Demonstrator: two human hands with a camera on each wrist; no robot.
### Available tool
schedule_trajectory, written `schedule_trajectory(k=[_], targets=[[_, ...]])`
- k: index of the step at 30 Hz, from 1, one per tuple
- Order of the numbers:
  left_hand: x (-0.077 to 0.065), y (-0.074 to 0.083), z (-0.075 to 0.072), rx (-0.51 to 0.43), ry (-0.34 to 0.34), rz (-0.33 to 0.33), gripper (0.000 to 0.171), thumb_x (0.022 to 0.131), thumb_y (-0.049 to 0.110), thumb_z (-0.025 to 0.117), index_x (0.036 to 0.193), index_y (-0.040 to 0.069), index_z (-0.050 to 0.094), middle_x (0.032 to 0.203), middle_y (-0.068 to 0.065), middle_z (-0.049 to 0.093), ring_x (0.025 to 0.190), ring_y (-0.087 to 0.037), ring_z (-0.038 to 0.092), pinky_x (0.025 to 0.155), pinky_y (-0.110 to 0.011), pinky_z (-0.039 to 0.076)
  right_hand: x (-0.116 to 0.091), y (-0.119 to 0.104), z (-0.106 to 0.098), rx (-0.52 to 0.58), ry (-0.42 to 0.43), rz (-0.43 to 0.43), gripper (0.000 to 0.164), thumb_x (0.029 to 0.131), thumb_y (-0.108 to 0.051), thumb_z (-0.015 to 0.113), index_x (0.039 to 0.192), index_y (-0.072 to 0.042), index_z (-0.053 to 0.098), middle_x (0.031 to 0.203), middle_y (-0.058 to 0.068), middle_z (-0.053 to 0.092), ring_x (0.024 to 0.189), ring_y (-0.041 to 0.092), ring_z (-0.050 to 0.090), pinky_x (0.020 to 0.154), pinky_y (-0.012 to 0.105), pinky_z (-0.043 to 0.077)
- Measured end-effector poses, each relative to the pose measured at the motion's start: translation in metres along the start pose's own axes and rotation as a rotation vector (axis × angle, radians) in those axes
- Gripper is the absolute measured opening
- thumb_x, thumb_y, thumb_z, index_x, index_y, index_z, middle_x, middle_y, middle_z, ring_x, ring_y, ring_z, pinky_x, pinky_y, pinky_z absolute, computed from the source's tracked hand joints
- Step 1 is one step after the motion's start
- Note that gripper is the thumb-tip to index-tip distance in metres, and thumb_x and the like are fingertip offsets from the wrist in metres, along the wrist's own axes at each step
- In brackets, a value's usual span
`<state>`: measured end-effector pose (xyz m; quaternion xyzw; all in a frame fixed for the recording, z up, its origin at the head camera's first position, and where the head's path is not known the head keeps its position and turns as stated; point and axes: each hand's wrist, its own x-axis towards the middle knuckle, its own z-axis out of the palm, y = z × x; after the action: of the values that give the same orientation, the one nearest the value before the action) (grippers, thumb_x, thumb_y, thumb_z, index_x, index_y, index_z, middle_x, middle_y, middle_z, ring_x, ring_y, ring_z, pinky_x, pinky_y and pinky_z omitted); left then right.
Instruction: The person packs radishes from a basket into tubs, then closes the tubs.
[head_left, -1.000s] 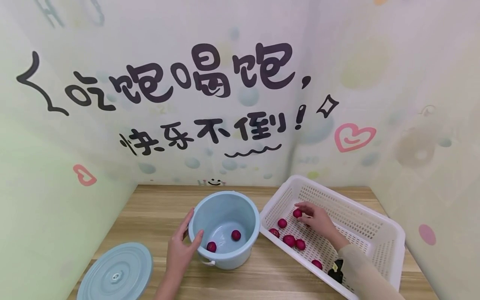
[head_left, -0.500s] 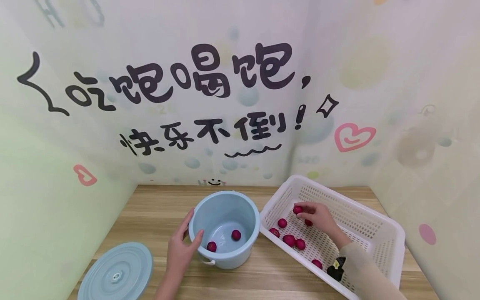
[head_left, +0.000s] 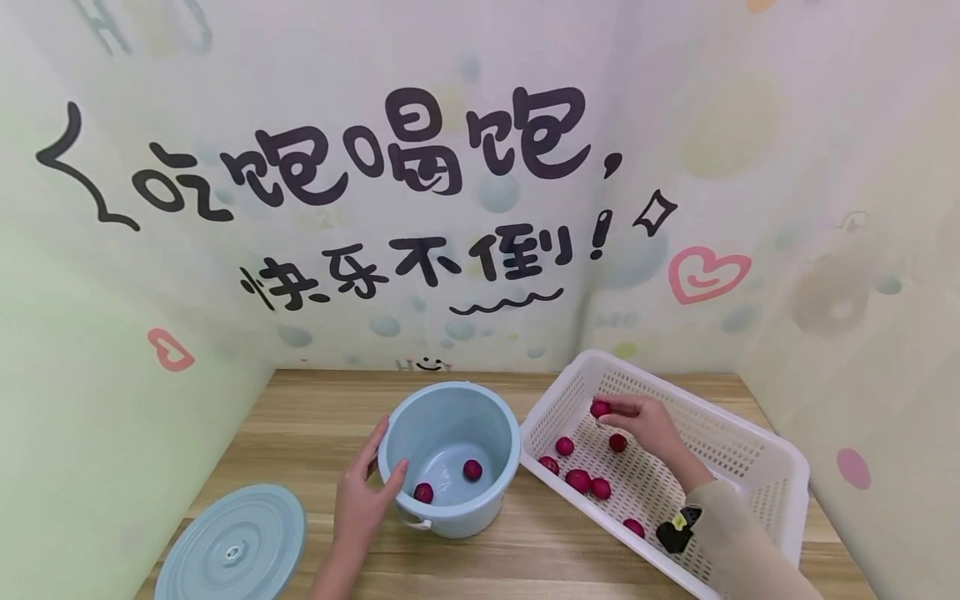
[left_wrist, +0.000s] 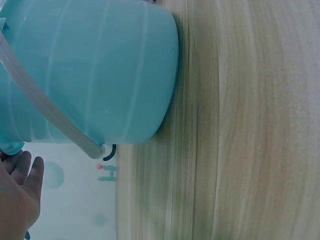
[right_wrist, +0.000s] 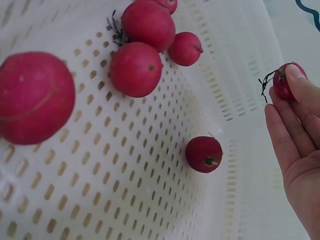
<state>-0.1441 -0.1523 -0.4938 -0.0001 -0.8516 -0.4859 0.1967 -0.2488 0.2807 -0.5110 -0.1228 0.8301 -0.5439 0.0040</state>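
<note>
My right hand (head_left: 647,423) pinches a small red radish (head_left: 599,408) between thumb and fingertips, raised over the far part of the white basket. Dark, dry stem threads hang from this radish (right_wrist: 283,82) in the right wrist view. Several more radishes lie on the basket floor, among them one (head_left: 617,442) just below the hand. My left hand (head_left: 362,498) holds the light blue bucket (head_left: 480,518) by the left of its rim, with the thumb over the edge. Inside the bucket are two radishes, one at the front left (head_left: 423,493) and one at the right (head_left: 472,470).
The white perforated basket (head_left: 792,467) stands at an angle right beside the bucket. A blue round lid (head_left: 231,552) lies at the front left of the wooden table (head_left: 322,400). The bucket's pale handle (left_wrist: 50,112) hangs down its side. Printed cloth walls (head_left: 465,333) enclose the table.
My right hand has lifted the pinched radish and moved slightly up and back, uncovering another radish beneath it. The left hand and bucket have stayed in place.
</note>
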Motion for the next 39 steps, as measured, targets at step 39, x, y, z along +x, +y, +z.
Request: schedule_trajectory(k=[39], targets=[[0.000,0.002,-0.002,-0.001,-0.025,-0.008,0.065,0.087,0.017,0.076,0.147,0.015,0.050,0.151,-0.011,0.052,0.133,-0.032,0.056,0.103,-0.045,0.053,0.012,-0.087,0.029,0.105,-0.109,-0.083,0.041,0.088,-0.013,0.075,0.126,0.000,0.066,0.122,0.023,0.069,0.097,-0.001,0.070,0.086,0.020,0.061]])
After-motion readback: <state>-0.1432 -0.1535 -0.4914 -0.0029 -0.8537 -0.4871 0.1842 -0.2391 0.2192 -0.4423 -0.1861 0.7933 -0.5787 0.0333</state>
